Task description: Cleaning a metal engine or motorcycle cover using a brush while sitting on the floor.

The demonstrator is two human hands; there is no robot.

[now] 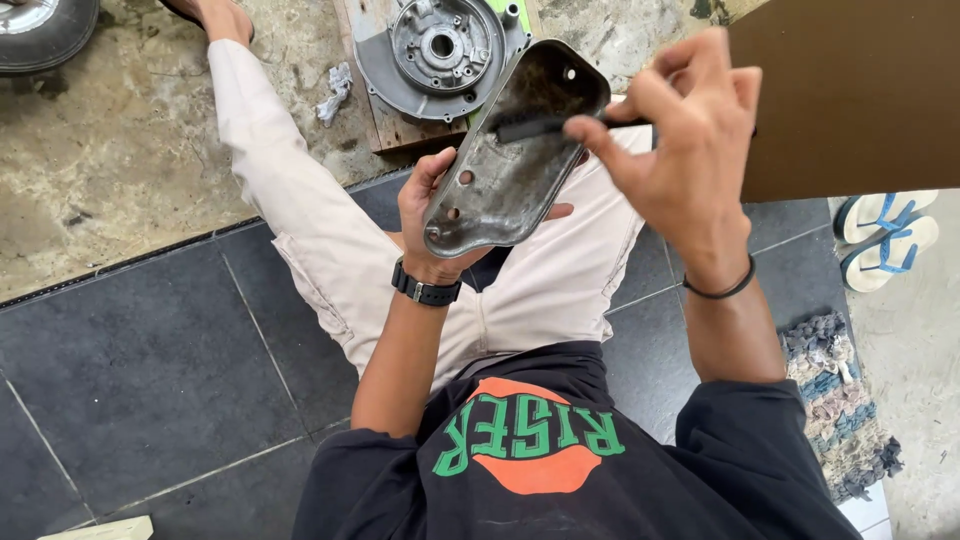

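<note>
Dark grey tiled floor (150,370) under the seated person, meeting a rough stained concrete slab (120,150) along a diagonal edge at upper left.

Left hand (430,225) cups the lower end of a dirty grey oblong metal cover plate with bolt holes (505,160) from beneath, fingers curled round its bottom edge, black wristwatch (425,290) on that wrist. Plate is held up off the floor over the lap, tilted, inner face toward the camera.

Right hand (690,140) pinched shut on a thin black scraper-like tool (545,126); its tip lies across the upper inner face of the plate, touching it. Exact tool type can't be made out. Thin black band (720,290) on the right wrist.

Beyond the plate, at the top edge of the view: round grey cast-metal engine housing with central bore (440,50) sitting on a weathered wooden board (400,125). Crumpled grey rag (335,92) just left of the board on the concrete. Tyre (40,30) in the top left corner.

Right side: brown panel (850,90), pair of white-and-blue sandals (885,235) below it, woven rag mat (835,400) near the right elbow.
</note>
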